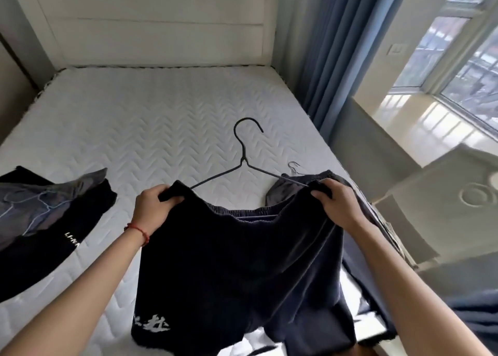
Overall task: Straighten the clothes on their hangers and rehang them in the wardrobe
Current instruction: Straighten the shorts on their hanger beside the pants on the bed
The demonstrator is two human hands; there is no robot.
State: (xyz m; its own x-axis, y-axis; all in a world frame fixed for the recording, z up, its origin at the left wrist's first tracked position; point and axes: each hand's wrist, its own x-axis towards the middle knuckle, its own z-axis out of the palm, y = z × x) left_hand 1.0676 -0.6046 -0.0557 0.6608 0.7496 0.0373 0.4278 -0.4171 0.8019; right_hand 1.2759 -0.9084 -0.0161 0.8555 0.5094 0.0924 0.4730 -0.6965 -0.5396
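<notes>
I hold up a pair of dark navy shorts (242,261) over the bed, with white characters printed near the lower left hem. My left hand (153,210) grips the left end of the waistband. My right hand (336,204) grips the right end, where the arm of a black wire hanger (244,156) meets the cloth. The hanger's hook points away from me, and its lower bar is partly hidden by the waistband. Another dark garment (291,188) on a silver hanger (293,165) lies behind the shorts.
A bare white quilted mattress (148,118) fills the middle, with a cream headboard (161,24) behind. A dark jacket with white lettering (48,221) lies at the left edge. Blue curtains (336,45), a window sill and a white appliance (444,207) stand on the right.
</notes>
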